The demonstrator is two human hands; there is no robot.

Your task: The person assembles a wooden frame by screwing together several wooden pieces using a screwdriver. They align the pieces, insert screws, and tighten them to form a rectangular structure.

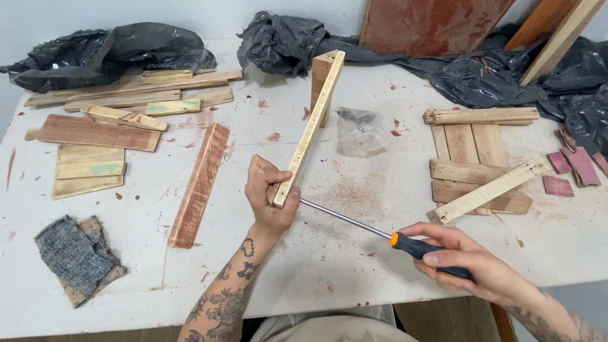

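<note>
My left hand grips the near end of a light wooden piece, made of two slats joined at the far end and held up on edge over the white table. My right hand holds a screwdriver by its black and orange handle. The long steel shaft runs left and its tip meets the near end of the wooden piece, just beside my left thumb.
A reddish plank lies left of my hand. More slats are stacked at the far left, a slatted wooden panel at the right. A small clear bag, a grey cloth and black plastic sheets lie around.
</note>
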